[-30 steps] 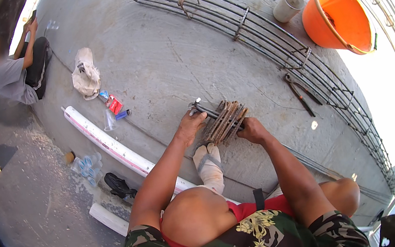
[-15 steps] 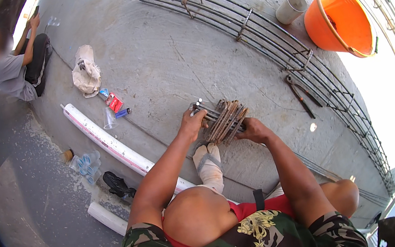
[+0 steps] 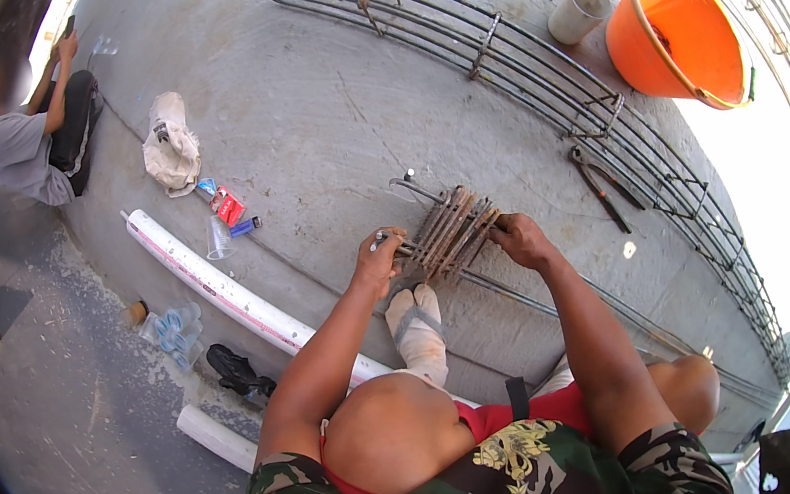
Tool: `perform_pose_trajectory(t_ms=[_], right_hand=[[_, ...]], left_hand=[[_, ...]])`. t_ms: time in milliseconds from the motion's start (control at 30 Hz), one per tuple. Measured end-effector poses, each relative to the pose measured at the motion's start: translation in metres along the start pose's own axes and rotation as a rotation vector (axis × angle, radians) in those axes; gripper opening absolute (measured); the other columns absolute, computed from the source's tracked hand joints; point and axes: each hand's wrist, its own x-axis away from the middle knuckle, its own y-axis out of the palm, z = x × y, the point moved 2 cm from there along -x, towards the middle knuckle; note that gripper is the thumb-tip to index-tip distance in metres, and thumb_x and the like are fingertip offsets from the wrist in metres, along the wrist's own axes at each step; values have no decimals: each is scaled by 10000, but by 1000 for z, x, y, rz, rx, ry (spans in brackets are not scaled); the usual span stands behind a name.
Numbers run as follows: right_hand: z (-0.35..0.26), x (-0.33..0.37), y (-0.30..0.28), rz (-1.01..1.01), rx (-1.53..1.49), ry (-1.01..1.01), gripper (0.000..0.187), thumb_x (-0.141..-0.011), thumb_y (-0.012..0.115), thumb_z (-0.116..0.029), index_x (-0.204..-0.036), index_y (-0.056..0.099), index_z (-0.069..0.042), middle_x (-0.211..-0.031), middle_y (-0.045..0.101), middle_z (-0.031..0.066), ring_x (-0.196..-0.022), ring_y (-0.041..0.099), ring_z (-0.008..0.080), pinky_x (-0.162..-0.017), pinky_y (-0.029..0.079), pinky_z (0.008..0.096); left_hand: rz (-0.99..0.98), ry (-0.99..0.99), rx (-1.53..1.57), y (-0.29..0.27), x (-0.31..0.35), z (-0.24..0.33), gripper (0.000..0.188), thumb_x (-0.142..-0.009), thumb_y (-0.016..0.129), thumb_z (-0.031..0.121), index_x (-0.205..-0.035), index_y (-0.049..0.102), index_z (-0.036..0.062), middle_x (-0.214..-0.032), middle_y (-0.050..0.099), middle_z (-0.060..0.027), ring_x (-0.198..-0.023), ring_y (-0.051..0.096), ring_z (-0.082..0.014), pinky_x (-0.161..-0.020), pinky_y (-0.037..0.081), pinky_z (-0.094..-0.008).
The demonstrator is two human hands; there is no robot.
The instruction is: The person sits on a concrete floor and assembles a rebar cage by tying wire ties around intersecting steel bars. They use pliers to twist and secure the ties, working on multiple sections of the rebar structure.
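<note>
A bundle of rusty rectangular rebar stirrups [image 3: 449,231] sits between my hands, just beyond my sandalled foot [image 3: 415,322]. Long thin steel bars [image 3: 513,297] run through the stirrups and off toward the lower right. My left hand [image 3: 380,261] is closed around the bar ends at the left of the bundle. On the right side, my right hand [image 3: 524,243] has its fingers pinched at the bundle's upper right edge, on a stirrup. Its fingertips are partly hidden.
A long rebar cage [image 3: 531,61] curves along the right, with pincers [image 3: 602,193] beside it. An orange bucket [image 3: 669,42] and grey cylinder [image 3: 579,12] stand beyond. White pipe [image 3: 218,282], a cloth sack [image 3: 170,147] and plastic cups [image 3: 174,329] lie left. Another person [image 3: 37,141] sits far left.
My right hand has moved up and slightly right along the bundle; my left hand has shifted a little down and left. The stirrups are more spread out, and more bar shows below them.
</note>
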Motion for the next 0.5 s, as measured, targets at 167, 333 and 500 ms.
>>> perform_pose_trajectory(t_ms=[167,333,500], right_hand=[[11,-8,0,117,84,43,269,-843,611,-234,-911,660,21,-851,641,261,-850,612,433,-753,485,471],[13,-7,3,220,152,122,298,-826,631,-277,-862,670,16,-836,647,261,-835,630,412,-740,494,470],[-9,13,2,604,242,23,381,-838,620,-345,-825,662,33,-799,638,277,-791,632,413,-711,501,448]], left_hand=[[-16,20,30,-3,0,-4,143,-857,584,109,-993,609,71,-874,602,-30,-707,565,-107,-432,353,-243],[-12,80,14,-6,4,-8,103,-849,616,131,-948,622,101,-850,610,4,-750,579,-104,-549,431,-267],[6,68,-59,-1,16,5,109,-837,649,140,-938,636,103,-847,611,16,-751,566,-91,-629,447,-266]])
